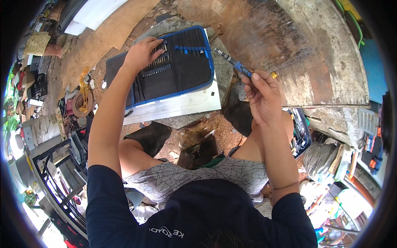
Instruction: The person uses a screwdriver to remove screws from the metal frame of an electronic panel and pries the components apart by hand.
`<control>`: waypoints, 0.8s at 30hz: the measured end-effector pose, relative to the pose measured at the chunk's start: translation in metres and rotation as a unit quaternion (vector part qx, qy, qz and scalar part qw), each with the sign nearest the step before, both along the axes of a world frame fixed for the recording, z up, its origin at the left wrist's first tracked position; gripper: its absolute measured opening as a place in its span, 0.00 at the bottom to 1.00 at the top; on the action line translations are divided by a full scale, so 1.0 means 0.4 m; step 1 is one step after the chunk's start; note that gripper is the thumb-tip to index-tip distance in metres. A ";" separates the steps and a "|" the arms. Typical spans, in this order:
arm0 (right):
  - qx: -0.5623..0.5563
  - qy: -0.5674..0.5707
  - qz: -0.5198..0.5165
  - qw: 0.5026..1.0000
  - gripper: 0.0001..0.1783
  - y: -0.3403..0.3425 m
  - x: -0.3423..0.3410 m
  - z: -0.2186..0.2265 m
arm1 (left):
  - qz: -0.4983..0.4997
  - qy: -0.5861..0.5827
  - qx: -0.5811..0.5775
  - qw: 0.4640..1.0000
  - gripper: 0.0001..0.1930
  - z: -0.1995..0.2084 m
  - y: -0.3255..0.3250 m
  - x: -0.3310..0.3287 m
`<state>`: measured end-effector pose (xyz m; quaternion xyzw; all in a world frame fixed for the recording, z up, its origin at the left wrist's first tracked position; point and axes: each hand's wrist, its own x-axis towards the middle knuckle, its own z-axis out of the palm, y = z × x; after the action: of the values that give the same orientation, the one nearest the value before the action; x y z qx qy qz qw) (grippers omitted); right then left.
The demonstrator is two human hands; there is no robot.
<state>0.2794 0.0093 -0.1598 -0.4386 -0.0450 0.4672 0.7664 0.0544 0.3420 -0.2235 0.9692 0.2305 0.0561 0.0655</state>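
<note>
A black fabric tool case (173,80) with blue edging lies unfolded in front of me. Rows of small metal bits (159,60) sit in its holders, and blue loops (188,50) run along its right part. My left hand (142,53) rests over the upper row, thumb and fingers bent around the bits there; what the fingertips pinch is too small to make out. Raised right of the case, my right hand (263,96) grips a screwdriver (242,69) by its blue and black handle. The screwdriver's metal shaft points up and left, toward the case.
Beneath the case lie a white sheet (178,108) and a grey stone slab (225,78). A worn wooden board (326,70) spans the right. An open box of tools (301,130) stands beside my right knee. Clutter and a black metal frame (51,177) crowd the left.
</note>
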 end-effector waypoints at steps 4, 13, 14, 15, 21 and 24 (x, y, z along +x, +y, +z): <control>-0.002 0.000 -0.004 1.000 0.09 0.001 -0.002 0.003 | -0.016 0.001 -0.019 1.000 0.18 0.000 0.008 0.008; 0.024 -0.009 0.001 1.000 0.09 -0.008 0.007 -0.025 | 0.062 -0.089 -0.028 0.994 0.21 0.003 0.021 -0.030; 0.038 -0.007 0.013 0.999 0.09 -0.009 0.008 -0.027 | 0.134 -0.129 -0.033 0.982 0.23 0.022 0.031 -0.062; 0.035 -0.010 0.019 0.999 0.10 -0.009 0.008 -0.027 | 0.175 -0.194 -0.017 0.965 0.24 0.042 0.036 -0.095; -0.087 -0.171 0.118 0.974 0.19 0.033 -0.078 -0.028 | 0.407 -0.005 -0.040 0.913 0.52 0.074 -0.153 -0.356; -0.082 -0.246 0.218 0.941 0.22 0.075 -0.175 -0.016 | 0.433 0.113 -0.084 0.890 0.67 0.035 -0.219 -0.358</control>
<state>0.2095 0.0391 -0.1661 -0.5803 -0.2878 0.5024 0.5727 -0.0887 0.2543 -0.2094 0.7636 0.6374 -0.0510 0.0896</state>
